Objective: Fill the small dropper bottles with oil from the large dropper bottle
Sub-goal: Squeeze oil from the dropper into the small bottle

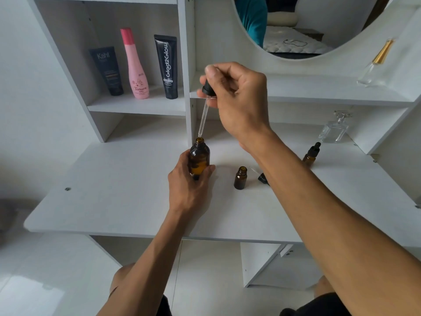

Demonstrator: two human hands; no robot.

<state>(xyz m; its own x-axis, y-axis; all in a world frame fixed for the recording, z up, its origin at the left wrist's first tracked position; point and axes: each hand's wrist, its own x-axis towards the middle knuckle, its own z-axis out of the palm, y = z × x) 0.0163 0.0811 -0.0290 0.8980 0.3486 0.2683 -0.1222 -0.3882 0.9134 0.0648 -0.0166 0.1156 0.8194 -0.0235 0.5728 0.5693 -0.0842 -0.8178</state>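
My left hand (pixel 190 185) grips the large amber dropper bottle (pixel 199 157), which stands upright and uncapped on the white desk (pixel 114 201). My right hand (pixel 237 99) pinches the black bulb of the large dropper (pixel 206 103), whose glass pipette tip hangs just above the bottle's mouth. One small amber bottle (pixel 240 178) stands open to the right of the large one. Its black dropper cap (pixel 263 178) lies beside it, partly hidden by my right forearm. A second small amber bottle (pixel 311 154), capped, stands further right.
Two dark tubes (pixel 107 70) (pixel 167 66) and a pink bottle (pixel 134 65) stand on the left shelf. Two clear glass perfume bottles (pixel 335 128) (pixel 374 62) sit at the right. A round mirror (pixel 307 26) hangs above.
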